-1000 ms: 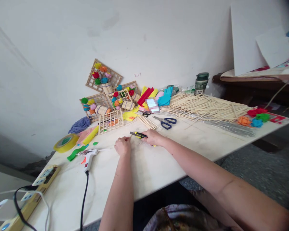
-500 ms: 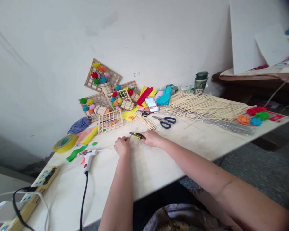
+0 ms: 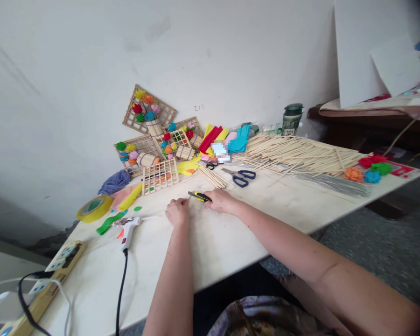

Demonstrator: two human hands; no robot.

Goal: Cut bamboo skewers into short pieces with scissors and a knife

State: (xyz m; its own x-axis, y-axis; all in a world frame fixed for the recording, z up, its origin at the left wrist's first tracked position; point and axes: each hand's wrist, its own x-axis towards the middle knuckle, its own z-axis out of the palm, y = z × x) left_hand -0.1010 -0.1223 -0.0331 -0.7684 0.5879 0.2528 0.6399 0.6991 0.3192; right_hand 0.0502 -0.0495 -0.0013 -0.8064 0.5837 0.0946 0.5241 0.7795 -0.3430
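My right hand [image 3: 221,201] is closed around a yellow-and-black utility knife [image 3: 200,196], its blade pointing left. Close to the blade tip, my left hand [image 3: 177,212] rests on the table with its fingers pinched together. A short end of a thin wooden stick [image 3: 189,199] shows at those fingertips; the rest is hidden by the hand. Just beyond both hands lie several cut wooden sticks [image 3: 213,177] and a pair of blue-handled scissors [image 3: 243,178].
A white hot glue gun [image 3: 128,231] with a black cord lies left, near yellow tape [image 3: 95,208] and a power strip [image 3: 61,263]. Stick lattices [image 3: 161,177] with paper flowers stand by the wall. Long sticks [image 3: 301,154] are heaped right, near a green bottle [image 3: 291,119].
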